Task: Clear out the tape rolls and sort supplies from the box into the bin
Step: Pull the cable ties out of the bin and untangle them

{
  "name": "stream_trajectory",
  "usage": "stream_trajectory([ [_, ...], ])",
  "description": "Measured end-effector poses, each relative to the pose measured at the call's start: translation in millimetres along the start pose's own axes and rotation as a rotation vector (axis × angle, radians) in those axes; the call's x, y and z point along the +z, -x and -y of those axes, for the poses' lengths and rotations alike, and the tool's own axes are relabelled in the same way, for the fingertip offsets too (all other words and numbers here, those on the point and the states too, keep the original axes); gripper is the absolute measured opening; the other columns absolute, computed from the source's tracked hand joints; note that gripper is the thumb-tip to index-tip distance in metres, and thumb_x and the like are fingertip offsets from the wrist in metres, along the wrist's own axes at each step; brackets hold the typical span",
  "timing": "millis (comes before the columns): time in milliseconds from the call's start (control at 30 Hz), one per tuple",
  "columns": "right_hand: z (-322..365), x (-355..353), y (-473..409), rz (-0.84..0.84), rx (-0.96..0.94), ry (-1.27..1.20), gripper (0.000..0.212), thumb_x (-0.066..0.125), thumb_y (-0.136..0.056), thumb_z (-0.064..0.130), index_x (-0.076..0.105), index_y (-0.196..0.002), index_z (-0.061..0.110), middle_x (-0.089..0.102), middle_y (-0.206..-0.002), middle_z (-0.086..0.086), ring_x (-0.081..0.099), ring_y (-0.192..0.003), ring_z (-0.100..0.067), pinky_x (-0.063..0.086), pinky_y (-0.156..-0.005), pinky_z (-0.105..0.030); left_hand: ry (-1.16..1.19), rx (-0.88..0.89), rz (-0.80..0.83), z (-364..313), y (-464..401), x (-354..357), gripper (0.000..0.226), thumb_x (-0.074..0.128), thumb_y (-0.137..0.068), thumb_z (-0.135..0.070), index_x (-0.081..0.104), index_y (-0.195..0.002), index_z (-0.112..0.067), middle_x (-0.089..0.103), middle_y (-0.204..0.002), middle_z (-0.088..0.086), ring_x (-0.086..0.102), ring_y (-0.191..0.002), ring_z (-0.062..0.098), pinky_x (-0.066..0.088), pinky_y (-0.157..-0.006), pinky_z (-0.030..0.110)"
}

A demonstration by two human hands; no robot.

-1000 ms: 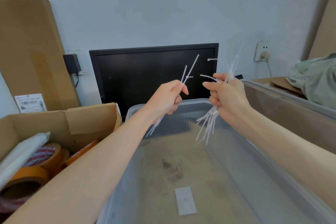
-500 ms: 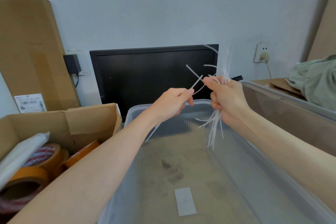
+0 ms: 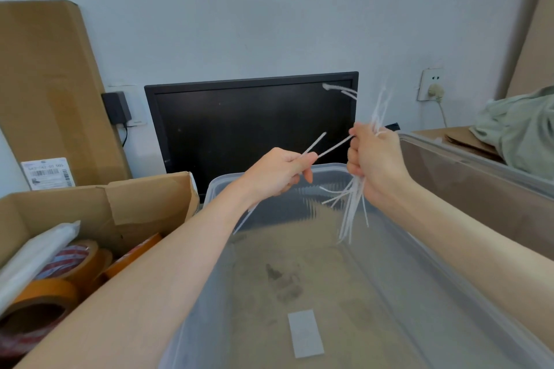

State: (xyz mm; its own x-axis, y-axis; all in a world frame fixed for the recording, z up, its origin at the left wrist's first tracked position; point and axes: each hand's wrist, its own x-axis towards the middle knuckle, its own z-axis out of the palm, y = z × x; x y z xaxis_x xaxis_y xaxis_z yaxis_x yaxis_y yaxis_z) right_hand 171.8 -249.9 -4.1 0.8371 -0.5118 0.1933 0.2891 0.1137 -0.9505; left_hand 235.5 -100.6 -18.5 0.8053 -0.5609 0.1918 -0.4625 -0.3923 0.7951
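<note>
Both hands are raised over the clear plastic bin (image 3: 271,178). My right hand (image 3: 376,160) grips a bundle of white cable ties (image 3: 353,210) whose ends stick out above and below the fist. My left hand (image 3: 277,172) pinches two or three cable ties (image 3: 313,145); one of them reaches across to the right fist. The bin holds only a white label on its floor. At lower left, the open cardboard box (image 3: 144,207) holds orange and red-striped tape rolls (image 3: 45,293) and a white plastic packet (image 3: 33,257).
A black monitor (image 3: 248,126) leans on the wall behind the bin. A tall flat carton (image 3: 48,90) stands at left, with a black power adapter (image 3: 116,107) beside it. To the right are a second clear bin (image 3: 467,177), green cloth (image 3: 521,129) and a wall socket (image 3: 431,84).
My left hand has dropped slightly and drawn its ties away from the bundle. My right hand shifted a little right, still gripping the bundle.
</note>
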Motion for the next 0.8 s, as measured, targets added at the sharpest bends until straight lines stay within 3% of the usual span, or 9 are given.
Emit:
stream_trajectory([
  [67,1,-2,-1,-0.018,0.032,-0.105,0.031,0.038,-0.099,0.013,0.038,-0.069,0.019,0.024,-0.052,0.002,0.019,-0.041,-0.008,0.018,-0.035,-0.020,0.124,-0.182,-0.085,2,-3,-2,0.051,0.034,-0.098,-0.050,0.061,-0.079,-0.010,0.034,-0.052,-0.005,0.028,-0.043,0.008,0.025,-0.041,0.020],
  [133,1,-3,-2,-0.033,0.039,-0.098,0.032,0.044,-0.099,0.017,0.039,-0.068,0.019,0.028,-0.050,0.004,0.023,-0.042,-0.006,0.023,-0.037,-0.019,0.373,-0.304,-0.137,-1,-5,-4,0.046,0.028,-0.100,-0.036,0.057,-0.078,-0.008,0.035,-0.052,-0.004,0.027,-0.042,0.007,0.023,-0.038,0.018],
  [233,-2,-1,-3,-0.035,0.027,-0.067,0.029,0.051,-0.099,0.024,0.049,-0.071,0.016,0.041,-0.056,0.000,0.041,-0.049,-0.008,0.042,-0.049,-0.021,0.571,-0.300,-0.187,-4,-6,-7,0.029,0.033,-0.096,-0.013,0.058,-0.084,-0.004,0.037,-0.058,-0.001,0.029,-0.047,0.007,0.026,-0.043,0.019],
  [267,-3,-1,-4,-0.019,0.026,-0.080,0.030,0.051,-0.099,0.026,0.049,-0.070,0.016,0.041,-0.057,0.000,0.041,-0.049,-0.009,0.041,-0.048,-0.021,0.604,-0.274,-0.186,-4,-5,-7,0.026,0.036,-0.097,-0.010,0.059,-0.088,-0.004,0.038,-0.062,0.000,0.032,-0.050,0.007,0.029,-0.044,0.018],
  [367,-3,-3,-3,0.054,0.031,-0.082,0.035,0.051,-0.099,0.029,0.041,-0.068,0.017,0.030,-0.054,0.000,0.024,-0.045,-0.009,0.022,-0.037,-0.020,0.537,-0.137,-0.207,-1,-4,-9,0.027,0.041,-0.101,-0.013,0.068,-0.095,-0.011,0.048,-0.079,0.002,0.044,-0.069,0.010,0.043,-0.059,0.019],
  [433,-2,-4,-1,0.070,0.034,-0.001,0.028,0.055,-0.097,0.025,0.048,-0.072,0.015,0.032,-0.052,0.001,0.024,-0.042,-0.009,0.022,-0.035,-0.020,0.475,-0.057,-0.262,-2,-2,-12,0.025,0.047,-0.099,-0.015,0.071,-0.096,-0.019,0.057,-0.087,0.000,0.050,-0.082,0.010,0.048,-0.073,0.022],
  [500,-1,-3,1,0.097,0.033,0.104,0.017,0.060,-0.094,0.022,0.056,-0.080,0.013,0.035,-0.052,0.001,0.027,-0.041,-0.009,0.026,-0.036,-0.019,0.444,-0.007,-0.304,-2,-2,-13,0.018,0.054,-0.096,-0.017,0.071,-0.095,-0.022,0.064,-0.087,-0.006,0.055,-0.086,0.008,0.048,-0.078,0.024],
  [633,-3,0,4,0.216,-0.009,0.279,0.020,0.071,-0.085,0.027,0.068,-0.098,0.012,0.039,-0.051,0.002,0.029,-0.042,-0.010,0.027,-0.038,-0.020,0.344,0.051,-0.304,-3,0,-10,0.009,0.061,-0.091,-0.022,0.069,-0.096,-0.021,0.071,-0.083,-0.010,0.057,-0.082,0.007,0.047,-0.074,0.025],
  [800,-6,3,7,0.325,-0.049,0.436,0.018,0.067,-0.089,0.022,0.068,-0.092,0.004,0.042,-0.054,0.002,0.033,-0.044,-0.008,0.031,-0.041,-0.019,0.359,0.076,-0.321,-7,1,-9,0.012,0.058,-0.094,-0.020,0.069,-0.098,-0.020,0.068,-0.079,-0.006,0.050,-0.065,0.005,0.043,-0.056,0.018],
])
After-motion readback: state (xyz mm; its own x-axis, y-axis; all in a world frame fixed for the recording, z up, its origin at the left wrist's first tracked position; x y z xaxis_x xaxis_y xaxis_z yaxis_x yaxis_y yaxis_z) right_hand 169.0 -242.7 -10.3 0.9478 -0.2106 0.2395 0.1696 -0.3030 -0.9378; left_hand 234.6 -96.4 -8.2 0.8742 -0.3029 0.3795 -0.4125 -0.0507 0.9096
